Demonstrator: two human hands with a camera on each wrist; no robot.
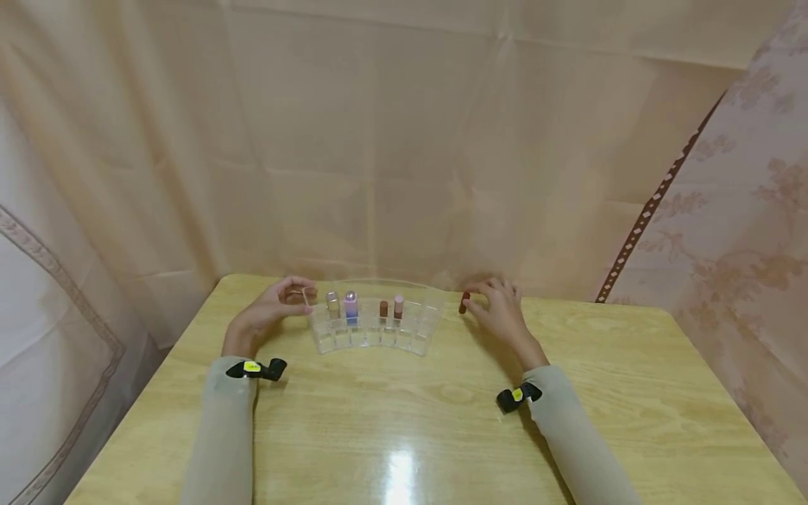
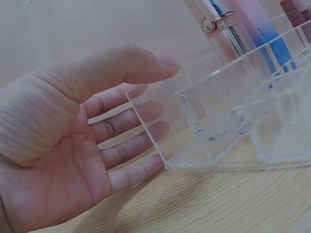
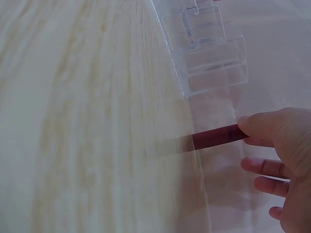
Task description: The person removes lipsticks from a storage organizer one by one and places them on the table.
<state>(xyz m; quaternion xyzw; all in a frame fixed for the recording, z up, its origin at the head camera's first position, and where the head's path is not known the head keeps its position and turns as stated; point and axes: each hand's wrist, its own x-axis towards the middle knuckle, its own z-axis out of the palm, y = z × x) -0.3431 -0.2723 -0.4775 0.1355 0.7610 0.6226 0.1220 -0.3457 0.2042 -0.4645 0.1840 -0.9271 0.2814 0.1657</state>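
A clear lipstick organizer [image 1: 369,344] with stepped compartments stands on the table. At its left end my left hand [image 1: 278,305] holds it; in the left wrist view the thumb [image 2: 167,63] lies by the top edge and the other fingers show through the clear wall. Beyond the organizer's right end, my right hand [image 1: 501,315] pinches the upper end of a dark red lipstick tube [image 3: 216,138] between thumb and index finger. The tube is nearly upright, its lower end at the tabletop. The other right fingers stay off it.
In the organizer stand a gold-and-clear tube [image 1: 332,303], a pink-to-blue tube [image 1: 351,307], a brown tube [image 1: 384,310] and a pink-capped tube [image 1: 398,306]. The wooden table [image 1: 379,407] ends at a beige curtain [image 1: 379,140] behind.
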